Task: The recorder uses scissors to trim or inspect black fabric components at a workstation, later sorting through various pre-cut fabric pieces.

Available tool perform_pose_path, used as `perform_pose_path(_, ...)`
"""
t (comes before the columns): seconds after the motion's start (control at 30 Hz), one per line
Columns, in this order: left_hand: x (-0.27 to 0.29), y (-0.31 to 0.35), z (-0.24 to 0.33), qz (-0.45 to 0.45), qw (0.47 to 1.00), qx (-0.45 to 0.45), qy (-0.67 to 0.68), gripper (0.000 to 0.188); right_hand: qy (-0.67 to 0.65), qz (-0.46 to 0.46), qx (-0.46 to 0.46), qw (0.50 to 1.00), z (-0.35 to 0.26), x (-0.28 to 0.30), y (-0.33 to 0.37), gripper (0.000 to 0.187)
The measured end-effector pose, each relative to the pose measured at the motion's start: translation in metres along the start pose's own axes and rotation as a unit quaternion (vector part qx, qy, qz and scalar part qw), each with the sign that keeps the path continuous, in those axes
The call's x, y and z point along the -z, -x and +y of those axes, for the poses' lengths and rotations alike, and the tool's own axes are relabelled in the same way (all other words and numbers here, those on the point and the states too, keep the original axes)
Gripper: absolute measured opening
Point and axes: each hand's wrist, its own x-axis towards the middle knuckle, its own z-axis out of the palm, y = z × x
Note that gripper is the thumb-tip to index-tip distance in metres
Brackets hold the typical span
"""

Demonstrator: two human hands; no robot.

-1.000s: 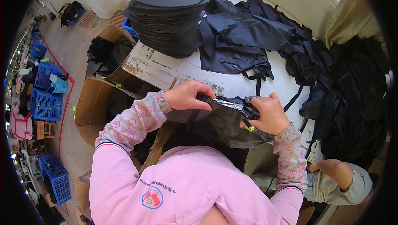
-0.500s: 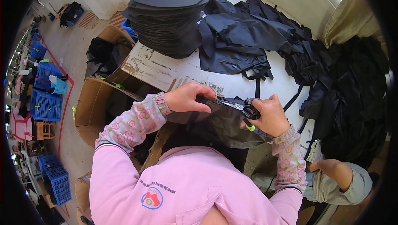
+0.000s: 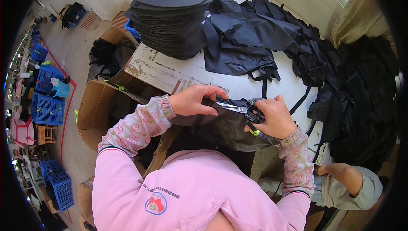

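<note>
My right hand (image 3: 275, 117) is closed around the black-handled scissors (image 3: 239, 108), whose metal blades point left toward my other hand. A yellow-green strip (image 3: 254, 132) hangs by the handles. My left hand (image 3: 194, 100) grips the upper edge of thin black fabric (image 3: 238, 131) between thumb and fingers. The blades lie along that edge, just right of my left fingertips. Below both hands the fabric hangs in front of me, partly see-through. Whether the blades are cutting into it, I cannot tell.
Ahead, a white worn table (image 3: 165, 71) bears a tall stack of dark sheets (image 3: 170, 22) and crumpled black fabric pieces (image 3: 255, 31). Open cardboard boxes (image 3: 91, 112) stand at left. A black heap (image 3: 361, 99) lies at right, near another person's bent arm (image 3: 344, 178). Blue crates (image 3: 47, 109) line the far left.
The scissors and my right hand have shifted slightly left, bringing the blade tips closer to my left fingers. My left hand keeps nearly the same place on the fabric.
</note>
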Motion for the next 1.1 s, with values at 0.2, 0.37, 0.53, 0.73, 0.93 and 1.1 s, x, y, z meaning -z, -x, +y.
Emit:
perform_pose_path(0.2, 0.0, 0.001, -0.002, 0.002, 1.0, 0.0, 0.011, 0.05, -0.005, -0.004, -0.013, 1.0, 0.004, -0.005, 0.004, 0.045)
perform_pose_path(0.37, -0.001, 0.001, -0.005, -0.002, 1.0, 0.01, 0.027, 0.05, -0.001, 0.013, -0.027, 1.0, 0.009, -0.009, 0.008, 0.045)
perform_pose_path(0.53, -0.001, 0.002, -0.025, -0.004, 0.998, 0.007, 0.055, 0.042, 0.004, 0.031, -0.027, 0.999, 0.013, -0.011, 0.01, 0.048)
perform_pose_path(0.73, -0.003, -0.002, -0.025, -0.01, 0.998, 0.045, 0.046, 0.022, -0.019, 0.037, -0.03, 0.999, 0.017, -0.01, 0.014, 0.05)
perform_pose_path(0.93, 0.002, -0.003, -0.028, 0.032, 0.975, 0.121, 0.182, 0.023, -0.036, 0.041, -0.074, 0.996, 0.033, -0.012, 0.029, 0.044)
perform_pose_path(1.1, 0.009, -0.005, -0.033, 0.051, 0.961, 0.137, 0.233, 0.021, -0.039, 0.031, -0.108, 0.993, 0.042, -0.007, 0.045, 0.043)
